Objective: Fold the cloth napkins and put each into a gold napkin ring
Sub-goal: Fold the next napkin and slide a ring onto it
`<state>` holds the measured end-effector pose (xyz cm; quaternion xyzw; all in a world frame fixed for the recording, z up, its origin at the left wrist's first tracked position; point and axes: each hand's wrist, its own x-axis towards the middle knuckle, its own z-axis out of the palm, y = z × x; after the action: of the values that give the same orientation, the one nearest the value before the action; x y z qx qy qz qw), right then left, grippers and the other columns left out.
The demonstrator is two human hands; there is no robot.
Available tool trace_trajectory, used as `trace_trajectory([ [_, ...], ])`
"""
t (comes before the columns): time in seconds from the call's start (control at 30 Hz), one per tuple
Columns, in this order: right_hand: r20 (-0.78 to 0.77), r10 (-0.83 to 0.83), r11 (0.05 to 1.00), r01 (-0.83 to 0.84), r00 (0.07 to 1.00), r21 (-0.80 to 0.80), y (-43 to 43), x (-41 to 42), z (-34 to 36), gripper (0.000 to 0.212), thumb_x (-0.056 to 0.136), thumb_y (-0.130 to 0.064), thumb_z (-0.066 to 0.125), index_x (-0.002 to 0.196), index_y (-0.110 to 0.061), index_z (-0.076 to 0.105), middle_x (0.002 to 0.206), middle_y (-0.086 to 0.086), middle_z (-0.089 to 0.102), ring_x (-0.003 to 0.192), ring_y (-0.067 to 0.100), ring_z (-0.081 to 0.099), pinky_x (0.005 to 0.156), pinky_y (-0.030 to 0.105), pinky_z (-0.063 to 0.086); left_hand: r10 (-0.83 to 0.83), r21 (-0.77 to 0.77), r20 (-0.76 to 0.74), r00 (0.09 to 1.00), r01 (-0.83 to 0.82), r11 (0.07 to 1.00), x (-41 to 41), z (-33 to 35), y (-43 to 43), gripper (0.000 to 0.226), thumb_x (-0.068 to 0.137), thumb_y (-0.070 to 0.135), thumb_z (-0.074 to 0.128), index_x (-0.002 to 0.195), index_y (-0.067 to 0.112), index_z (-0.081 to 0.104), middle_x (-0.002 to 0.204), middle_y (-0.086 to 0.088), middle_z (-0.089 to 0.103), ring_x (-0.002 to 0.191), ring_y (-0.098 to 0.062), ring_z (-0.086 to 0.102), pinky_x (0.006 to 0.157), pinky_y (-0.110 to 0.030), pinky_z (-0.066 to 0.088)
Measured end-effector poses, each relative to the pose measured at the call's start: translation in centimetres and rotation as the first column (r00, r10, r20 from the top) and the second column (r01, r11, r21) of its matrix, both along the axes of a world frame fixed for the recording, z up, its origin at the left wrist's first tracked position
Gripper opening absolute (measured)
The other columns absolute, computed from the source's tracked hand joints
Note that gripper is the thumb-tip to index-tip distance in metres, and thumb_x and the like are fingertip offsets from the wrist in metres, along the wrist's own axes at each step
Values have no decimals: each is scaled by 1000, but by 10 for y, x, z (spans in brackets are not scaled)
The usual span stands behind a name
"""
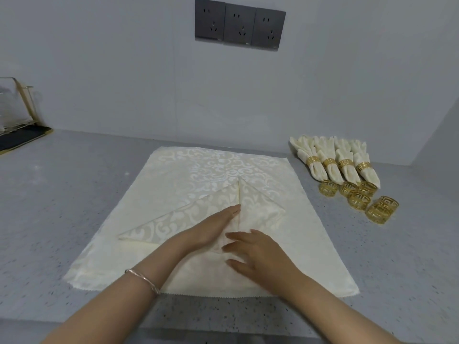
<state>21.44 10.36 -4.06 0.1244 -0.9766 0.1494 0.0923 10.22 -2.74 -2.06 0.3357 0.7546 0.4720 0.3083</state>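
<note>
Hands press a folded napkin [173, 219] on the table [62, 194].
Left hand [211, 229] fingers together, right hand [258, 254] fingers spread; rings [357, 198] near its right edge.

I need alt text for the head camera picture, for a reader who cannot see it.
A person's left hand and right hand rest flat on a partly folded cream napkin, which lies on a spread cloth on a grey counter. To the right lie four folded napkins in gold rings, with loose gold rings near them.
</note>
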Motion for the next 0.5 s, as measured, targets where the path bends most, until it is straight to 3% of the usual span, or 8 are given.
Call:
trace_trajectory([
  [0.1, -157, -43, 999, 48, 987, 24, -4, -7, -6, 34, 84, -40, 42, 88, -30, 75, 104, -11, 71, 90, 3, 65, 89, 24, 48, -42, -54, -76, 996, 38, 998, -4, 3, -1, 45, 104, 27, 22, 147, 23, 33, 153, 11, 29, 141, -6, 25, 118, -28, 15],
  [0.17, -195, -67, 998, 68, 979, 1, -3, -5, -7, 25, 80, -34, 51, 76, -28, 75, 87, -16, 72, 71, 4, 66, 72, 19, 55, -73, -118, -211, 975, 49, 992, -13, 6, -7, 43, 104, 18, 27, 145, 21, 37, 152, 9, 33, 140, -7, 27, 112, -18, 16],
  [0.2, -205, -74, 997, 74, 976, -7, -1, -3, -7, 19, 78, -30, 57, 74, -27, 75, 84, -16, 72, 69, 4, 66, 73, 20, 56, -75, -134, -301, 951, 36, 990, -21, 7, -14, 42, 103, 13, 31, 143, 22, 41, 150, 8, 36, 139, -7, 29, 108, -14, 18],
  [0.3, -194, -133, 990, 122, 972, -68, 23, 7, -4, 7, 80, -23, 69, 81, -24, 76, 93, -16, 73, 82, -3, 65, 102, 26, 41, -131, -223, -597, 792, -7, 975, -44, 12, -43, 54, 94, -3, 37, 133, 31, 53, 144, 9, 46, 139, -8, 32, 107, -13, 19],
  [0.37, -156, -168, 983, 155, 973, -96, 43, 16, -4, 7, 83, -25, 70, 86, -23, 76, 99, -18, 71, 93, -7, 62, 109, 24, 30, -201, -305, -684, 702, -24, 952, -56, 11, -61, 66, 87, -10, 36, 125, 39, 59, 137, 19, 51, 140, -6, 29, 111, -17, 15],
  [0.5, -114, -202, 966, 179, 973, -187, 59, 29, -7, 9, 84, -26, 69, 93, -26, 74, 103, -31, 63, 104, -14, 55, 107, 10, 27, -255, -305, -631, 733, 68, 950, -65, 4, -86, 60, 90, -1, 52, 109, 56, 58, 125, 35, 52, 138, 4, 29, 115, -23, 22],
])
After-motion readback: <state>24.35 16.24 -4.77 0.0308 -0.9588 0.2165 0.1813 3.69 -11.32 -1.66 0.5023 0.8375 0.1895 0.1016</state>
